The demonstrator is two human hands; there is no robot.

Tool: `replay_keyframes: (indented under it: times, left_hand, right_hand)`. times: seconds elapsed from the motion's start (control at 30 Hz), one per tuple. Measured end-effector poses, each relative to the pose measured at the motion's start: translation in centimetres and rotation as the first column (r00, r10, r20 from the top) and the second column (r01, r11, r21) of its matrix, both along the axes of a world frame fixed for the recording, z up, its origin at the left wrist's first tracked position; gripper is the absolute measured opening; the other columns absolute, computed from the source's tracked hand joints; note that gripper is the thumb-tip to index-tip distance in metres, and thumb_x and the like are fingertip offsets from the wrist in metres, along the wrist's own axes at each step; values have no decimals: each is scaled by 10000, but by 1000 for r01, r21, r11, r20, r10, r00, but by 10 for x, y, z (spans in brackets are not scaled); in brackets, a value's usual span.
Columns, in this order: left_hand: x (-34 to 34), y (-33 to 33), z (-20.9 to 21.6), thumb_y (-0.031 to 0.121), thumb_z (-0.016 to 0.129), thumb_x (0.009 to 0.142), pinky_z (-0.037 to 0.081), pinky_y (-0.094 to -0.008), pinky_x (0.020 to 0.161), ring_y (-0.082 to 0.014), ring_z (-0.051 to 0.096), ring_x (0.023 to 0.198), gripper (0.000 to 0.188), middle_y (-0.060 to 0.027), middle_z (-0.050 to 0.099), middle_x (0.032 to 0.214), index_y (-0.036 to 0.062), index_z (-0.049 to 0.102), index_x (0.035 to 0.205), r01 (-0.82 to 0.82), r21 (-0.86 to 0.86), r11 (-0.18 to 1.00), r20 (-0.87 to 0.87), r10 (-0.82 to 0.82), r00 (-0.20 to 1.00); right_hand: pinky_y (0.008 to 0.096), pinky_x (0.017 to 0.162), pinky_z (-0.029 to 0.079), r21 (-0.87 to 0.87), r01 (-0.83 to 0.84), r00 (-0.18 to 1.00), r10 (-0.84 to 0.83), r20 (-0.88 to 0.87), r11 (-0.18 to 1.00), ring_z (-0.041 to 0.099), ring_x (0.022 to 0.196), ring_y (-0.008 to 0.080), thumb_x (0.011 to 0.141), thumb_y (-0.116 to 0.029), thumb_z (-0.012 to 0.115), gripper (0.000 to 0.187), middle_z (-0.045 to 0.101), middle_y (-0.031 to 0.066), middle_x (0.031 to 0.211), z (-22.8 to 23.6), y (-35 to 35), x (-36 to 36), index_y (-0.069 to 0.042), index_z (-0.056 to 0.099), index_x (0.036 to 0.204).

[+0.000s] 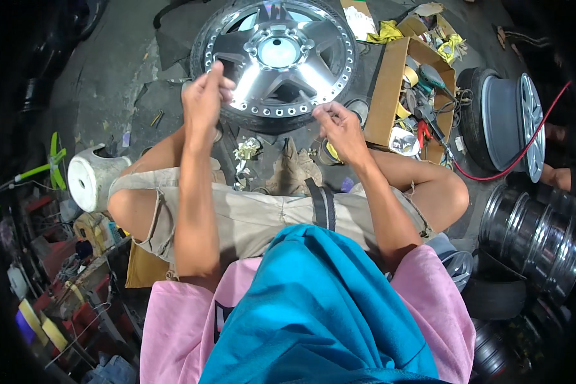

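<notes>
A polished silver wheel rim (313,73) with a black tyre (269,123) lies flat on the floor before me, a row of small holes round its edge. My left hand (205,96) hovers over the rim's near left side, its fingers curled in. By the near right edge is my right hand (340,128), thumb and fingertips drawn together in a pinch. Whatever either hand may hold is too small or hidden to name. A blurred thin streak shows just beyond the right fingertips.
On the right stands a cardboard box (385,83) of tools, with a tyred wheel (502,121) and a red hose (493,177) beyond it. Several chrome rims (531,233) lie at the lower right. A white round container (96,176) sits by my left knee, and crumpled paper (246,149) near my feet.
</notes>
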State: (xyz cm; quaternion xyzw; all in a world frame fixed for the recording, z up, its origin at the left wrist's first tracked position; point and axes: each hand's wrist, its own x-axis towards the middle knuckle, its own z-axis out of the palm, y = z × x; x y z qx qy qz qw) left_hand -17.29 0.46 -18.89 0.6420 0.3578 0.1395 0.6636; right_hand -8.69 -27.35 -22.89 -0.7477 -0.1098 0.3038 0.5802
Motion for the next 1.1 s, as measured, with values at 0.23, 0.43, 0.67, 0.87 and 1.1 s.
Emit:
replay_keyframes:
  times: [0.23,0.43,0.67,0.87,1.1]
  left_hand:
    - [16,55,2,277,777,864,520,-434,996,-332,625,1199,475,-158,678,1223,48,680,1268,680,727,96,-615,-350,706]
    - [8,57,-38,331,864,735,411,-434,1148,-315,572,1233,498,-132,633,1166,40,654,1080,608,731,-309,-677,-440,590]
    - [16,58,-57,424,843,751,415,-453,1142,-315,656,1064,518,-120,656,1043,29,672,1039,580,756,-304,-642,-516,567]
    - [17,-1,-60,502,817,770,451,-445,1065,-307,657,1008,542,-133,661,971,24,696,994,616,757,-216,-636,-458,621]
    - [22,-64,-70,364,824,811,518,-441,886,-325,641,952,406,-154,658,927,-1,698,936,546,836,45,-504,-330,798]
  right_hand:
    - [374,770,599,122,357,921,-327,-212,926,703,973,282,1096,-251,486,291,611,172,1168,-45,-6,6,21,544,1183]
    - [376,807,629,110,358,919,-329,-219,927,710,1061,306,1088,-248,472,317,602,199,1212,-63,9,-12,50,537,1174]
    - [400,898,594,179,355,918,-306,-253,918,663,1142,286,1084,-236,486,270,609,162,1220,-63,13,-15,14,556,1157]
    - [373,908,582,124,339,934,-319,-158,932,644,1032,198,1076,-243,492,270,642,126,1166,-51,5,15,-2,613,1098]
    - [363,820,604,94,282,950,-291,109,955,703,1059,248,1097,-272,470,324,652,171,1175,-39,5,30,27,568,1171]
